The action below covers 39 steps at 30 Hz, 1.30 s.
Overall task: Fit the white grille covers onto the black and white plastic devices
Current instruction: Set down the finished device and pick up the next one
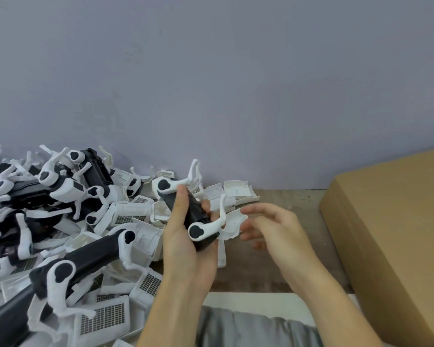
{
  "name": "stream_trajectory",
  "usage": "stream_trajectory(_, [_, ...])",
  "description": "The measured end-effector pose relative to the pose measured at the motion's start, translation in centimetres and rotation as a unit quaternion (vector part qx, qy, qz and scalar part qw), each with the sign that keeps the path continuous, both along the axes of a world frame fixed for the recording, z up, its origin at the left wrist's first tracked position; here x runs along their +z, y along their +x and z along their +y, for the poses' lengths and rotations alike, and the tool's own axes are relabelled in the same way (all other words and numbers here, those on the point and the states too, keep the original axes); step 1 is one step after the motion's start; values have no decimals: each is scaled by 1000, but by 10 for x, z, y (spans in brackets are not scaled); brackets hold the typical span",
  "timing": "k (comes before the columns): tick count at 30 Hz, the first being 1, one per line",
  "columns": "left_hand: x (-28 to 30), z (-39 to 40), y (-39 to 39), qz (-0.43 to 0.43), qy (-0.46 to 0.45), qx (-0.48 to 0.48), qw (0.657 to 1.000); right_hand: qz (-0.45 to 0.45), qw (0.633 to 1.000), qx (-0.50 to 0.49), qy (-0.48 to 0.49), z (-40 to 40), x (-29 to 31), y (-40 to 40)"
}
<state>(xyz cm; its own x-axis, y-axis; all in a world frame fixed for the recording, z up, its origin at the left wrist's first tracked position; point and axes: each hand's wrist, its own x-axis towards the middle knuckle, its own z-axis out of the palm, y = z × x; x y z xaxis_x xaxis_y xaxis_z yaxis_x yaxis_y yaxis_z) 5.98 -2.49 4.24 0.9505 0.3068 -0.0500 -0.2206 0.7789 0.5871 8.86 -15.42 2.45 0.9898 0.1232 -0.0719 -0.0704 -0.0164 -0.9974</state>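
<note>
At centre of the wooden table [273,261], left hand [186,236] grips a black and white plastic device [193,211], fingers and thumb wrapped round its black body, held tilted with one white end cap up-left and the other down-right. Each end cap carries a black knob and a curved white arm. A white cover piece [233,225] sits right against the device's lower-right end, touching the curved arm; can't tell whether it's seated or just resting there. Right hand [273,229] is just beside that piece, motion-blurred, fingers loosely extended toward it, holding nothing that I can see; contact with the cover can't be confirmed. Left of the hands, a big loose pile of the same devices [60,209] covers the table out to the frame edge, black bodies and white arms tangled at all angles. Mixed into and in front of that pile are white grille covers [103,318], several showing the dark rectangular mesh face up. More white cover shells [238,190] lie behind the held device near the grey wall [211,83]. A closed cardboard box [391,234] sits at the right of the table, well apart from the pile. Grey fabric [248,329] shows at the bottom edge between the forearms.
</note>
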Motion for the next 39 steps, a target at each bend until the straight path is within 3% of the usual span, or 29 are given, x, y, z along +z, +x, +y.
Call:
stream_trajectory(7, [-4,3,3,74,57,-17,996,41,978,185,91,2,-1,-4])
stream_trajectory(11, [-6,3,2,90,97,-41,990,44,965,227,123,1,-4,-5])
stream_trajectory(16, [-5,-3,0,102,118,-59,986,-21,987,155,39,12,-4,-9])
stream_trajectory(19, [-8,-12,1,95,165,-30,981,-31,993,106,48,19,-5,-9])
stream_trajectory(28, [-11,-13,2,76,204,-5,976,-13,983,153,102,18,-8,-7])
stream_trajectory(39, [-9,-12,0,63,196,-7,979,-36,978,190,80,16,-11,-6])
